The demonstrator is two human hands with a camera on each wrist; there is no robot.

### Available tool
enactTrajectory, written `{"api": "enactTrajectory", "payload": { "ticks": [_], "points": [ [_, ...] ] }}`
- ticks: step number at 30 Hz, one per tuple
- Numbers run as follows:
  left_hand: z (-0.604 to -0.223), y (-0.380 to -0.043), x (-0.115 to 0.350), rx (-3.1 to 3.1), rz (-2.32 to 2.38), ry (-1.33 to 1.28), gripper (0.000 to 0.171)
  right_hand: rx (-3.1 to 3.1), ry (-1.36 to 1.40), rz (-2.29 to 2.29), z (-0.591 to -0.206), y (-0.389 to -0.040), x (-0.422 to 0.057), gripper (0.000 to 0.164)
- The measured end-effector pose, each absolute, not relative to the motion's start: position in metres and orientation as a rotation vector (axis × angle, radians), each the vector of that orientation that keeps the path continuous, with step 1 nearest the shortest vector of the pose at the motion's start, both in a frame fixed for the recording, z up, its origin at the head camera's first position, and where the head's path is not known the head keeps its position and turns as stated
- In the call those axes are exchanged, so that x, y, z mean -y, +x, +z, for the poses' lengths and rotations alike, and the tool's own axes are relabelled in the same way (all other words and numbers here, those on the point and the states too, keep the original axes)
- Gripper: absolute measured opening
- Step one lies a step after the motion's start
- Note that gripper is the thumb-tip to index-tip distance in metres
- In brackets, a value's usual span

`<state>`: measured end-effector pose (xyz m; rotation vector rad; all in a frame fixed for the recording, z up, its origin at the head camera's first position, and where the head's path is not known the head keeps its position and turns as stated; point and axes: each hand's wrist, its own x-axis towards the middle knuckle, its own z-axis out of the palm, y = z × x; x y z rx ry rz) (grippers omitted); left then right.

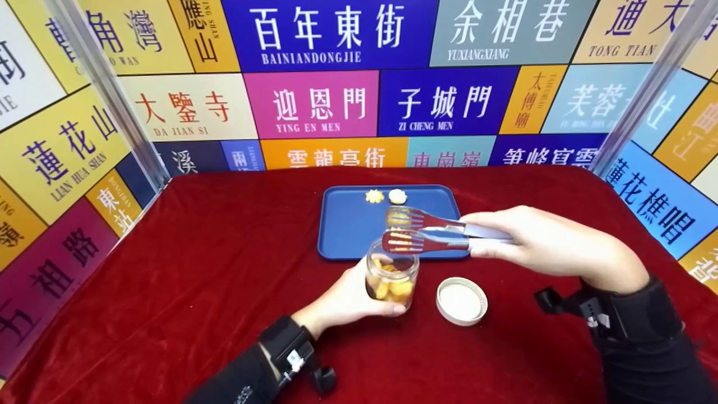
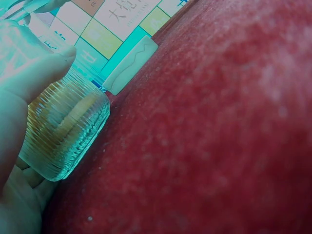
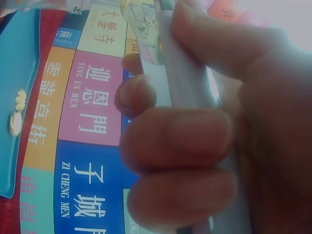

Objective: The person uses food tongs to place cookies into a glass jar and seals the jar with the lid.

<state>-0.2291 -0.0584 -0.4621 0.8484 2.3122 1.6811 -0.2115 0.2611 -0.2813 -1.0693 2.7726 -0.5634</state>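
Observation:
My left hand [image 1: 350, 294] grips a clear glass jar [image 1: 412, 300] partly filled with yellow cookies [image 1: 397, 288]. Ribbed glass shows on the jar [image 2: 68, 126] in the left wrist view, with the thumb along its side. In my right hand [image 1: 552, 241] are metal tongs [image 1: 443, 242], their slotted heads apart just above the jar's mouth. Yellow shows through the far head; I cannot tell whether a cookie is between the heads. In the right wrist view, fingers [image 3: 175, 139] curl round the tongs' handle.
Behind the jar lies a blue tray [image 1: 342, 224] bearing a yellow flower-shaped cookie [image 1: 374, 196] and a paler one [image 1: 397, 196]. A round lid [image 1: 461, 301] rests right of the jar on the red cloth [image 1: 235, 241]. Panels with lettering [image 1: 320, 106] stand at the back.

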Motion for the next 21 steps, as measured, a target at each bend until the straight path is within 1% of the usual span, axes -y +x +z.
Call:
{"api": "enactTrajectory", "payload": {
  "ticks": [7,9,12,21],
  "points": [
    [-0.4619,-0.2286,0.0584,-2.324,1.678,0.843,0.096,-2.744,-1.154,-0.505,-0.2863,-0.2139,-0.2594,0.026],
    [-0.4618,-0.2285,0.0584,-2.326,1.677,0.845,0.095,-2.739,-1.162,-0.501,-0.2875,-0.2142,-0.2587,0.025],
    [-0.4617,-0.2285,0.0585,-2.338,1.665,0.846,0.094,-2.738,-1.164,-0.503,-0.2878,-0.2134,-0.2581,0.027],
    [-0.4608,-0.2277,0.0596,-2.344,1.661,0.841,0.1,-2.723,-1.135,-0.526,-0.2862,-0.2118,-0.256,0.031]
  ]
}}
